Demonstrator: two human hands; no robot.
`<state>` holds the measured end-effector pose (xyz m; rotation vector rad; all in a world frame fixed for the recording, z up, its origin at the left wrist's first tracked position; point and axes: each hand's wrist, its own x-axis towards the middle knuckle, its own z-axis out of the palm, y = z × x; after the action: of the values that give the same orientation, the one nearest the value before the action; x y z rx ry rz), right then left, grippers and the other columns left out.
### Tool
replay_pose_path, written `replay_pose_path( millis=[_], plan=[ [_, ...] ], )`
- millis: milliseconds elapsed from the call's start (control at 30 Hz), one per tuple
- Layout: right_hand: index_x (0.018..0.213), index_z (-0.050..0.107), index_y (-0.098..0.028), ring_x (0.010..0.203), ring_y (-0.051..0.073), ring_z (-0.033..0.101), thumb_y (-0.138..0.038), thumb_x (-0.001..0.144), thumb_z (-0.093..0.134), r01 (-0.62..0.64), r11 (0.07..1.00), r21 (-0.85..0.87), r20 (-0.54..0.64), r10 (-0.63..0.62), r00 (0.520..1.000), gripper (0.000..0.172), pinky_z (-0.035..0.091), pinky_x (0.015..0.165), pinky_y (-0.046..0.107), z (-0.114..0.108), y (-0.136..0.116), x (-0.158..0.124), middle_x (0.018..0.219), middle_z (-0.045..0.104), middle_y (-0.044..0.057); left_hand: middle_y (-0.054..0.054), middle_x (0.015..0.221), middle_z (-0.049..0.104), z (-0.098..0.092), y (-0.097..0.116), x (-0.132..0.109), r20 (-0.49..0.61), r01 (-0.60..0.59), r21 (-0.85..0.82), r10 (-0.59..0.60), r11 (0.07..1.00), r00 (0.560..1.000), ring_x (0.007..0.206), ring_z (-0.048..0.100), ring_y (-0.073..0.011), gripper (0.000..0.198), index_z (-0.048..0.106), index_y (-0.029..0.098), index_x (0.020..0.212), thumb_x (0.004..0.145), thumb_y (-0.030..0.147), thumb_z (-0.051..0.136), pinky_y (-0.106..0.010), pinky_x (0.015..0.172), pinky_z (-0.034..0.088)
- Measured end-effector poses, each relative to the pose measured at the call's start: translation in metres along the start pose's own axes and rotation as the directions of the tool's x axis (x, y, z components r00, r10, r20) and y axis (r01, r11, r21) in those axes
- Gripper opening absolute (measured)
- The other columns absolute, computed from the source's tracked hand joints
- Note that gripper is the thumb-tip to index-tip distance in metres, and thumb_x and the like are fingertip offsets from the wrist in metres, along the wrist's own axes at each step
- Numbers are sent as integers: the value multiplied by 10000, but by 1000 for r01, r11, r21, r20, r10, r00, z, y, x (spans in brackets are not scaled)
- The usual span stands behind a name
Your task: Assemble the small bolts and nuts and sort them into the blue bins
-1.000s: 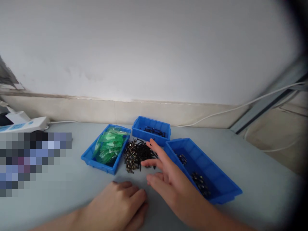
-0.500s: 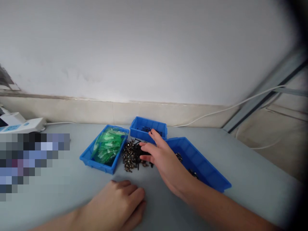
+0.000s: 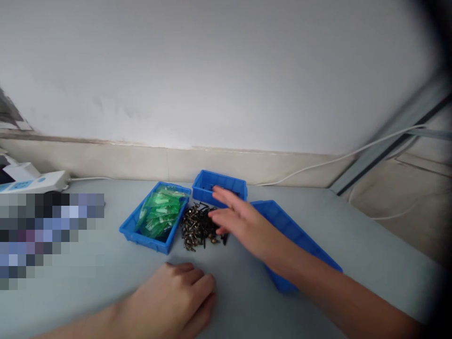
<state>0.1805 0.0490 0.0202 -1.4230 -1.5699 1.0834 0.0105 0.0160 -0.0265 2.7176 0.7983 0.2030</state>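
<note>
My right hand [image 3: 243,223] hovers over the right side of a pile of screws [image 3: 194,228], its fingers stretched out and apart. The pile mixes brassy and black screws on the grey table. My left hand [image 3: 180,296] rests on the table in front of the pile, fingers curled under; whatever they may hold is hidden. Left of the pile is a blue tray [image 3: 141,240] with green plastic bags [image 3: 160,212]. Behind it stands a small blue bin [image 3: 226,181] with dark screws inside. A larger blue bin [image 3: 293,230] is partly covered by my right forearm.
A white power strip [image 3: 52,180] lies at the table's far left, near a pixelated patch. A pale cable [image 3: 318,162] runs along the wall to a metal frame post [image 3: 367,150] at the right. The wall borders the table's back.
My right hand has turned flatter and shifted slightly, and its forearm now hides more of the large bin's inside. My left hand stays nearly in place. The view has moved a little.
</note>
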Motion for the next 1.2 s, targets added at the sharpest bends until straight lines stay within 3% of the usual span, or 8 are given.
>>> replay_pose_path(
  millis=[67, 167, 267, 400, 567, 733, 967, 1200],
  plan=[
    [1224, 560, -171, 1141, 255, 535, -152, 854, 437, 288, 895, -340, 156, -248, 956, 390, 473, 933, 435, 5, 7, -20, 1267, 559, 113, -21, 763, 646, 1, -1, 0, 27, 17, -2, -16, 1000, 1000, 642, 593, -171, 109, 557, 166, 817, 882, 145, 472, -270, 565, 451],
    [1271, 517, -73, 1239, 284, 445, -9, 805, 346, 523, 604, -601, 324, -414, 850, 500, 413, 993, 483, 14, 33, -43, 1329, 501, 183, -28, 798, 658, 4, -2, 0, 48, 17, -16, -16, 1000, 999, 671, 608, -187, 93, 570, 162, 848, 862, 134, 483, -288, 600, 472],
    [1271, 514, -33, 1233, 334, 449, 19, 761, 370, 533, 443, -720, 348, -435, 831, 533, 461, 940, 498, 20, 60, -50, 1334, 482, 227, -28, 797, 655, 4, -2, 1, 42, 9, -13, -8, 1000, 999, 681, 605, -191, 98, 553, 162, 816, 863, 127, 476, -292, 607, 479],
    [1253, 523, -54, 1199, 305, 485, 7, 768, 410, 527, 389, -756, 360, -424, 831, 502, 462, 952, 456, 19, 73, -44, 1316, 514, 190, -23, 797, 651, 3, -1, 2, 55, 19, 2, -19, 1000, 998, 682, 605, -182, 98, 541, 166, 795, 863, 120, 487, -282, 603, 483],
    [1113, 583, -102, 983, 270, 581, 37, 728, 438, 555, 423, -716, 365, -451, 814, 434, 499, 870, 413, 14, 71, -45, 1093, 631, 121, -15, 791, 648, 2, -1, 4, 94, 21, 24, -23, 999, 995, 677, 602, -174, 90, 540, 169, 786, 859, 119, 521, -274, 593, 487],
    [965, 606, -123, 870, 231, 570, 69, 733, 436, 617, 471, -631, 419, -463, 781, 346, 491, 831, 379, 14, 70, -48, 941, 630, 86, -27, 819, 655, 2, 0, 4, 84, 34, -18, -33, 999, 996, 701, 614, -182, 91, 564, 162, 814, 849, 88, 523, -278, 612, 506],
    [874, 601, -163, 861, 175, 551, 32, 798, 460, 566, 688, -453, 347, -449, 824, 252, 473, 828, 291, 16, 64, -47, 895, 597, 47, -32, 859, 663, 6, -3, -2, 5, 8, -26, -8, 1000, 1000, 730, 631, -197, 119, 596, 155, 917, 833, 86, 547, -307, 648, 542],
    [913, 609, -170, 871, 176, 571, 14, 833, 466, 454, 837, -306, 291, -372, 882, 247, 470, 809, 298, 16, 61, -44, 907, 595, 49, -18, 725, 628, 8, -2, -3, -124, -31, 22, 33, 999, 992, 600, 594, -178, 101, 568, 155, 788, 838, 86, 514, -279, 520, 503]
  ],
)
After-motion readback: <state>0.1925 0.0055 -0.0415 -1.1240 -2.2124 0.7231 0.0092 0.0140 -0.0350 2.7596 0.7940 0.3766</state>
